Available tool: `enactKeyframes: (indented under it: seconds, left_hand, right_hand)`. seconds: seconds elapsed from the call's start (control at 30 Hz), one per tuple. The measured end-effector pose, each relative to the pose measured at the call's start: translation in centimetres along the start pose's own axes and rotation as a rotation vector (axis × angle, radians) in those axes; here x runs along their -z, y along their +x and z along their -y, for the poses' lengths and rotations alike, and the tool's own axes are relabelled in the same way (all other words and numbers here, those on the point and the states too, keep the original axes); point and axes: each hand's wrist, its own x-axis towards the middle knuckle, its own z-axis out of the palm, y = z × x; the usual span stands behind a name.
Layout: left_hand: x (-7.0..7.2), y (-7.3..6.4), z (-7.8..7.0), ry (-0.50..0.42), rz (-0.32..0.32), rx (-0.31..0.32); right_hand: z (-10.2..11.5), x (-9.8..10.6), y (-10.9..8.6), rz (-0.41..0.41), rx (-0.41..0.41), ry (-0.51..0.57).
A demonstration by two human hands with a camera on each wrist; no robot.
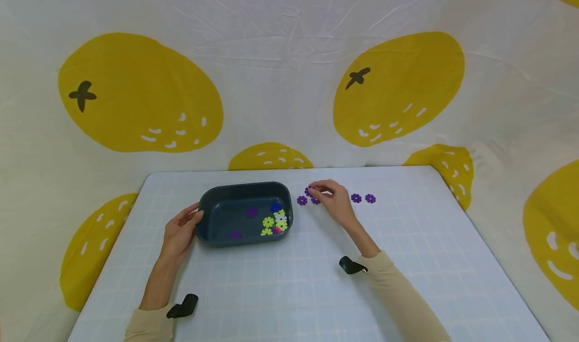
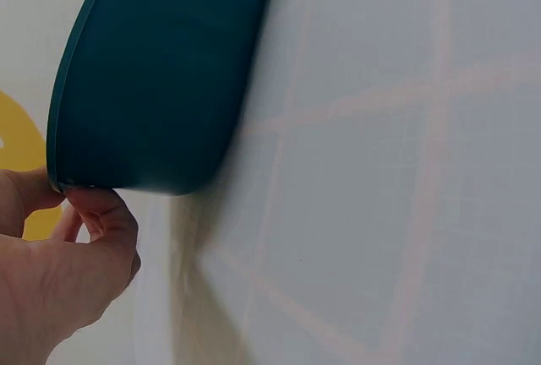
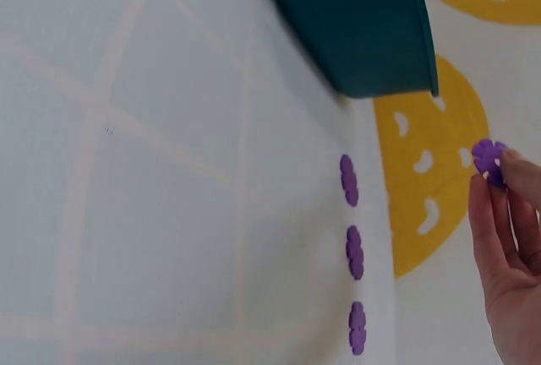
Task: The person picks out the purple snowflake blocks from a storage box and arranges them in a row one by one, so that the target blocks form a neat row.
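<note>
My left hand [image 1: 178, 235] grips the left end of a dark teal plastic tub [image 1: 221, 231], thumb and fingers pinching its rim, as the left wrist view shows. Inside the tub lie several flower-shaped discs: yellow-green ones [image 1: 268, 222], a blue one [image 1: 275, 208], purple ones [image 1: 251, 212], a white one and a partly covered reddish one. Right of the tub, my right hand [image 1: 335, 201] pinches a purple flower-shaped disc [image 3: 488, 160] between thumb and fingers, held above the table. Below and beside that hand, more purple discs [image 1: 302, 200] lie in a row.
The white table [image 1: 271, 292] carries a faint grid pattern. Two purple discs [image 1: 363, 198] lie right of my right hand. Behind the table hangs a pale cloth [image 1: 280, 81] printed with large yellow fruit shapes. A small black camera sits on each wrist.
</note>
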Motion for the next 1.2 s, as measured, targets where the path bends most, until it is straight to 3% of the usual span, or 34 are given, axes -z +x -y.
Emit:
enactKeyframes:
  seconds: [0.23, 0.53, 0.73, 0.9, 1.2]
  left_hand:
    - [-0.1, -0.1, 0.2, 0.005, -0.023, -0.009]
    - [0.1, -0.3, -0.2, 0.015, 0.01, -0.001]
    - [0.1, -0.2, -0.1, 0.041, 0.017, 0.005]
    - [0.2, -0.1, 0.0, 0.058, 0.024, 0.003]
    - [0.2, -0.1, 0.0, 0.057, 0.016, 0.008]
  right_hand:
    - [-1.1, 1.9, -0.5, -0.057, -0.01, 0.004]
    - [-2.8, 4.7, -1.4, -0.142, -0.113, -0.026]
    - [-3.8, 6.7, -2.0, -0.204, -0.153, 0.022]
    - [-2.7, 8.3, -2.7, -0.25, -0.215, 0.028]
    - [-6.8, 10.9, -3.1, -0.394, -0.295, 0.023]
